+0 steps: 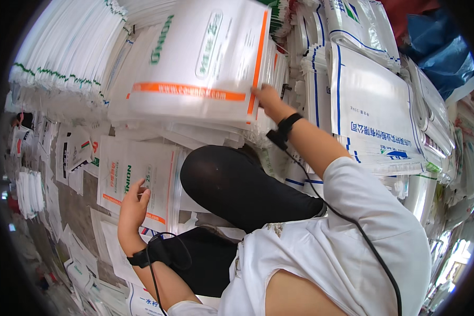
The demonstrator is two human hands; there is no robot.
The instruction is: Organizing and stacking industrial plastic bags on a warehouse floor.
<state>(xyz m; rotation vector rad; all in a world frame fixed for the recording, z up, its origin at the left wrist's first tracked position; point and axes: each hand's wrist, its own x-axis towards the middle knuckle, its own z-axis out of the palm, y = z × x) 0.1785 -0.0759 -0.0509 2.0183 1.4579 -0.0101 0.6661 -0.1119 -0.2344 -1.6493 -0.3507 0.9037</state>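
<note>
My right hand (269, 101) pinches the lower right corner of a large white plastic sack (189, 58) printed with orange bands and green lettering. The sack is slightly blurred and lies over a pile of similar sacks. Lower down on the left, my left hand (134, 205) is open, its fingers apart and a little bent, holding nothing. It hovers over or beside a flat white sack (118, 168) with the same orange and green print; whether it touches cannot be made out. Black bands with cables circle both wrists.
Tall stacks of folded white sacks (63, 47) with green edges rise at the far left. Blue-striped white sacks (374, 100) are piled on the right, near a blue plastic sheet (442, 47). My bent knee (216, 174) stands between my hands. Loose sacks (81, 263) cover the floor on the left.
</note>
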